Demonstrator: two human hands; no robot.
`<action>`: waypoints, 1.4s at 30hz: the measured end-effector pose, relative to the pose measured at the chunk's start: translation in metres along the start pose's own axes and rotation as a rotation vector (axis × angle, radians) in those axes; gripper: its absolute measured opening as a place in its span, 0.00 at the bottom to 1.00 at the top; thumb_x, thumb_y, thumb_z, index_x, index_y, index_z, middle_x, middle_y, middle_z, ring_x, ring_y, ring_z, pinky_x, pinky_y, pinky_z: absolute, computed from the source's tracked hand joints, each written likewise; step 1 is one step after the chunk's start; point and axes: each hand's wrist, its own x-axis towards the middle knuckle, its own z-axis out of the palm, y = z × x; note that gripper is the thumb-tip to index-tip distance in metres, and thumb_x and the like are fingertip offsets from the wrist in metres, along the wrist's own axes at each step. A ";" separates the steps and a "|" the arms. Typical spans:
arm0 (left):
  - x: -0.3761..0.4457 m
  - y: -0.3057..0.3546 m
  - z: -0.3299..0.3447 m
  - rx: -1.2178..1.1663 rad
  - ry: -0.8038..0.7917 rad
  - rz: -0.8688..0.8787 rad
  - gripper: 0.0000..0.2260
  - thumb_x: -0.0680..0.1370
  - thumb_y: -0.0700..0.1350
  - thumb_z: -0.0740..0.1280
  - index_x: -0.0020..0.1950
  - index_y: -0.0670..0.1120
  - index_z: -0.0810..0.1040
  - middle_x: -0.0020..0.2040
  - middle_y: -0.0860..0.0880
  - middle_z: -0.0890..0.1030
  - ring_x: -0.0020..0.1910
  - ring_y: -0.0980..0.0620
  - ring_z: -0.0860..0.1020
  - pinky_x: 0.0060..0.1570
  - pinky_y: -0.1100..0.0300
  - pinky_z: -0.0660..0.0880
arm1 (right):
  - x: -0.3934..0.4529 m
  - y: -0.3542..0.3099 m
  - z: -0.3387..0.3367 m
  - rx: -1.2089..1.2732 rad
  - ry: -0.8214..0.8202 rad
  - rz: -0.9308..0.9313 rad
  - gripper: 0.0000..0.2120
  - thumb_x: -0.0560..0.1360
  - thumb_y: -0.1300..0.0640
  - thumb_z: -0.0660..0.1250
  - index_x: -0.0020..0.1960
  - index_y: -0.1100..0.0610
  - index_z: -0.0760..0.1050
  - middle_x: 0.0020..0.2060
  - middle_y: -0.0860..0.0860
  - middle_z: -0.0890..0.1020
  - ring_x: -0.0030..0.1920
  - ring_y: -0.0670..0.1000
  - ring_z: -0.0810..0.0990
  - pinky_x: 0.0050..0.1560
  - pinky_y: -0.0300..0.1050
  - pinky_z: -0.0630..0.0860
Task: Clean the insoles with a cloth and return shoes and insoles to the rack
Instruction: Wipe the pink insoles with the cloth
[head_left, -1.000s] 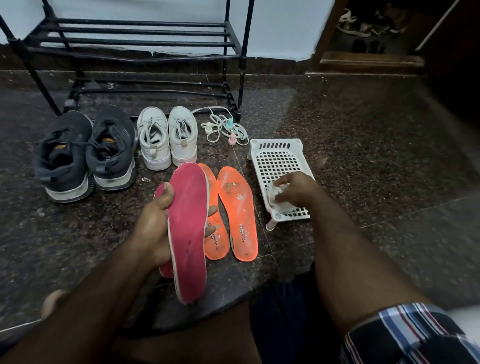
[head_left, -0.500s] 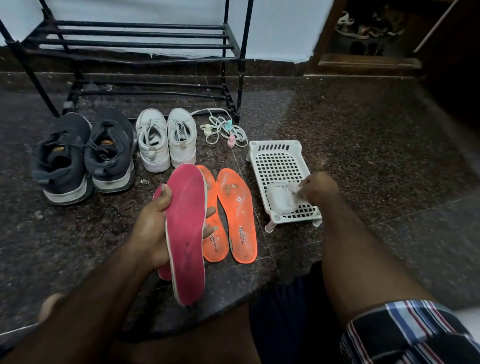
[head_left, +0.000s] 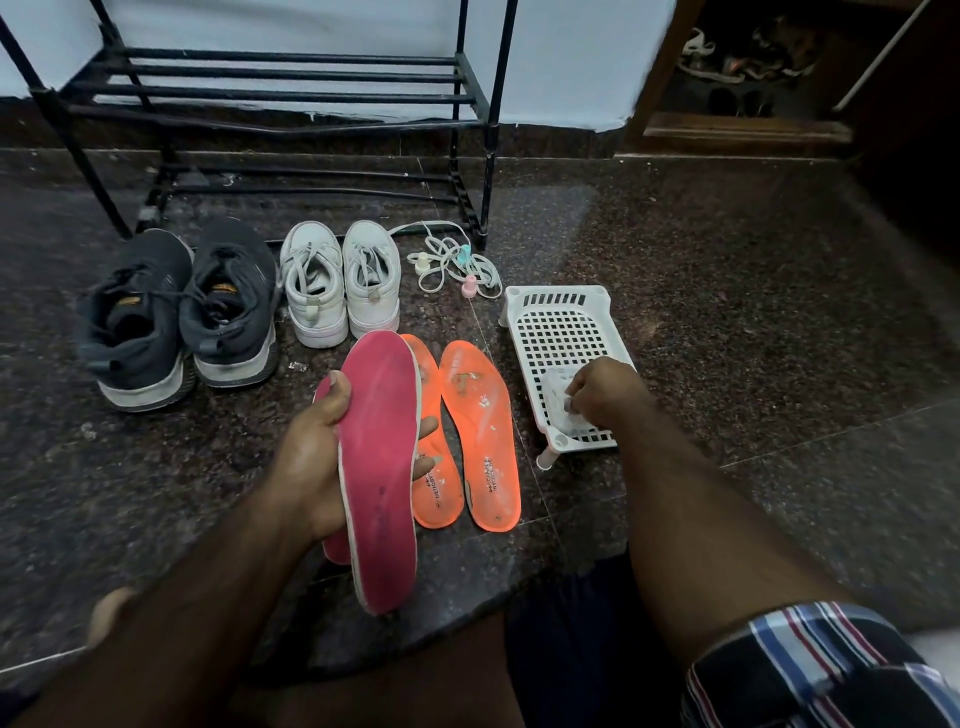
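- Left hand (head_left: 317, 462): grasping pink insole (head_left: 382, 462) at mid-length, thumb over the left edge, fingertips showing past the right edge; insole held lengthwise above the floor (head_left: 753, 322).
- Second pink insole (head_left: 332, 548) behind the first, mostly hidden; cannot tell whether held or lying on the floor.
- Right hand (head_left: 605, 389): fingers curled down onto white cloth (head_left: 558, 387), seemingly pinching it; contact partly hidden by the knuckles.
- Cloth in white tray (head_left: 561, 322), near its front end.
- Two orange insoles (head_left: 480, 441) flat on the floor, side by side, between pink insole and tray; pale specks on the right one.
- White shoes (head_left: 340, 283) just beyond the insoles, toes toward the rack (head_left: 280, 98).
- Dark shoes (head_left: 176, 306) left of the white pair, also on the floor.
- Loose laces (head_left: 452, 265) with small coloured tips between white shoes and tray.
- Rack standing against the wall, behind the shoes.
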 end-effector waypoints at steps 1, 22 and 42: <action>0.000 0.000 0.000 -0.001 0.000 0.001 0.33 0.80 0.66 0.56 0.71 0.41 0.72 0.64 0.34 0.79 0.60 0.38 0.81 0.44 0.40 0.82 | 0.002 0.002 0.000 0.016 0.017 0.000 0.10 0.70 0.55 0.74 0.51 0.54 0.84 0.49 0.53 0.85 0.52 0.54 0.81 0.54 0.45 0.78; 0.000 0.000 0.001 -0.001 0.005 0.014 0.33 0.80 0.66 0.56 0.70 0.40 0.73 0.63 0.34 0.79 0.59 0.38 0.82 0.46 0.39 0.82 | 0.003 0.005 -0.015 0.284 -0.033 0.040 0.06 0.66 0.61 0.78 0.41 0.54 0.83 0.39 0.52 0.84 0.40 0.51 0.82 0.42 0.43 0.79; 0.002 0.001 -0.003 -0.003 0.011 0.008 0.33 0.79 0.66 0.56 0.70 0.41 0.73 0.63 0.34 0.80 0.60 0.37 0.81 0.47 0.38 0.81 | 0.023 0.031 -0.008 0.217 0.251 0.266 0.13 0.73 0.58 0.65 0.54 0.62 0.80 0.49 0.59 0.83 0.50 0.60 0.83 0.46 0.47 0.80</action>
